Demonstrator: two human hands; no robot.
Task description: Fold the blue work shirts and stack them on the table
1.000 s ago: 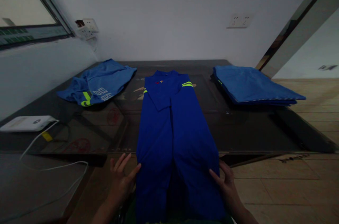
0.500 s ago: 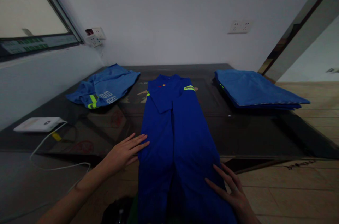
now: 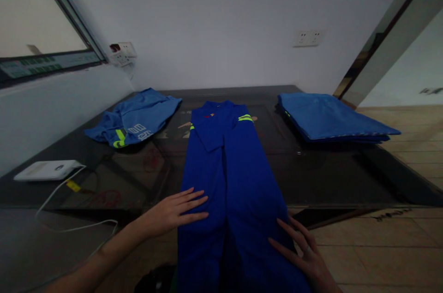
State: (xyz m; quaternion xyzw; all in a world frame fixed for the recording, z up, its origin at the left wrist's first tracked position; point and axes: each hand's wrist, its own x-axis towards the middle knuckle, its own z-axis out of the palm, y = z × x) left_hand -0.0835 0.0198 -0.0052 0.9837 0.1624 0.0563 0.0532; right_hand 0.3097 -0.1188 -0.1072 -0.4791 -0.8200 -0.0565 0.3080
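Note:
A dark blue pair of trousers [image 3: 249,173] lies lengthwise on the dark table, its legs hanging over the front edge toward me. At its far end is a blue work jacket [image 3: 219,120] with a collar and yellow-green stripes on its sleeves. One sleeve is folded across the front; I cannot tell whether jacket and trousers are one garment. My left hand [image 3: 182,210] rests flat on the left leg, fingers stretched out. My right hand [image 3: 302,247] lies along the outer edge of the right leg, fingers spread, a ring on one of them.
A crumpled blue garment [image 3: 138,115] with white print lies at the back left. Folded blue garments [image 3: 332,115] are stacked at the right. A white power bank-like device [image 3: 48,170] with a cable [image 3: 57,189] sits on the left of the table [image 3: 332,177].
My left hand has slid right and slightly nearer me, from the left edge onto the leg. My right hand has hardly moved. The view has shifted slightly.

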